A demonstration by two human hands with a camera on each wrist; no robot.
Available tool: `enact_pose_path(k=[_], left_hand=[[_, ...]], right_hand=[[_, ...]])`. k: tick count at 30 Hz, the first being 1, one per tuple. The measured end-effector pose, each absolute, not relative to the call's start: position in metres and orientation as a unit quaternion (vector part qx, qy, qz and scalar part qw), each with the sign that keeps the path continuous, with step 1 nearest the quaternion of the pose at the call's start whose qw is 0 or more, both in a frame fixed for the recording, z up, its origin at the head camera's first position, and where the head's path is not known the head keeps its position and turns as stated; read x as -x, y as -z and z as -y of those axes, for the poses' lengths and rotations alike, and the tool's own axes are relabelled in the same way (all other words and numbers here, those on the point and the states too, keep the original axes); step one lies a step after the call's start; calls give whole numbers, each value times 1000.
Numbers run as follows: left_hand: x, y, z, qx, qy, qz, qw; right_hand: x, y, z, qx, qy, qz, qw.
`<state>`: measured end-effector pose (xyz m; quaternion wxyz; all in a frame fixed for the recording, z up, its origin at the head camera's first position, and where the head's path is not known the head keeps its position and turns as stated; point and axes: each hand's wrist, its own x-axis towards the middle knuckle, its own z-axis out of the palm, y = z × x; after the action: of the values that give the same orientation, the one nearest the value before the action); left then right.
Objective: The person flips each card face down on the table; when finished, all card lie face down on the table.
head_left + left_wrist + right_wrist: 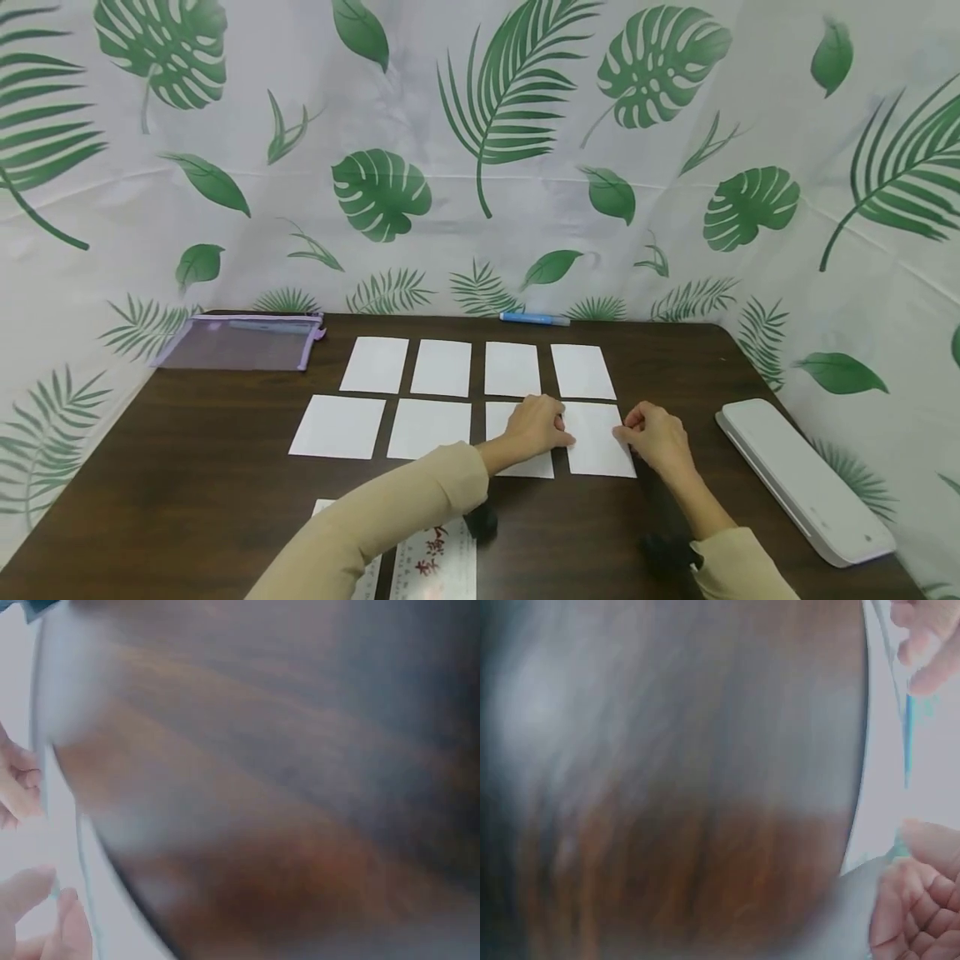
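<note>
Eight white cards lie in two rows on the dark table (187, 467). My left hand (564, 433) and right hand (622, 433) are at the two side edges of the near-right card (597, 450), fingers curled and pinching it against the table. The left hand also covers part of the neighbouring card (498, 421). Both wrist views are badly blurred: the left wrist view has my left hand's fingers (45, 915) at the card's edge (52, 825), and the right wrist view has my right hand's curled fingers (915, 900) by the card (937, 765).
A blue pen (534, 317) lies at the table's far edge. At the back left sits a purple mesh pouch (240, 342). A white laminator-like device (802, 479) lies along the right edge. Printed sheets (435, 567) lie at the front. A leaf-print curtain surrounds the table.
</note>
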<state>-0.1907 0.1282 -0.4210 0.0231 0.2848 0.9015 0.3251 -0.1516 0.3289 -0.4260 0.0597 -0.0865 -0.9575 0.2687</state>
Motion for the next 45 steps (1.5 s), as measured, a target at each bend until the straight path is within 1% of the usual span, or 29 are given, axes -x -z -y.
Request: enact_pose_path(k=[3, 5, 9, 11, 13, 17, 22, 25, 30, 35, 40, 45], left_hand=[[193, 410, -115, -292, -369, -881, 51], [194, 399, -100, -292, -411, -859, 87], [190, 390, -57, -274, -470, -823, 165], [186, 392, -32, -265, -488, -809, 192], [181, 395, -8, -260, -497, -801, 208], [173, 400, 35, -256, -487, -806, 216], [163, 402, 81, -247, -469, -818, 225], [158, 403, 106, -238, -461, -824, 227], [149, 405, 139, -226, -444, -837, 226], [142, 408, 157, -228, -445, -835, 229], [138, 413, 169, -228, -429, -844, 225], [133, 419, 175, -234, -411, -858, 200]], right_hand=[[153, 421, -319, 86, -348, 930, 76], [155, 415, -308, 78, -436, 894, 74], [154, 410, -273, 74, -575, 815, 24], [152, 413, -251, 66, -598, 799, 2], [149, 415, -229, 52, -612, 789, -16], [143, 418, -189, 7, -620, 783, -43], [135, 423, -148, -86, -612, 783, -71], [132, 426, -127, -135, -588, 794, -78], [126, 428, -99, -197, -526, 824, -75], [123, 431, -83, -238, -485, 838, -73], [120, 433, -73, -243, -462, 848, -87], [117, 438, -65, -245, -424, 868, -83]])
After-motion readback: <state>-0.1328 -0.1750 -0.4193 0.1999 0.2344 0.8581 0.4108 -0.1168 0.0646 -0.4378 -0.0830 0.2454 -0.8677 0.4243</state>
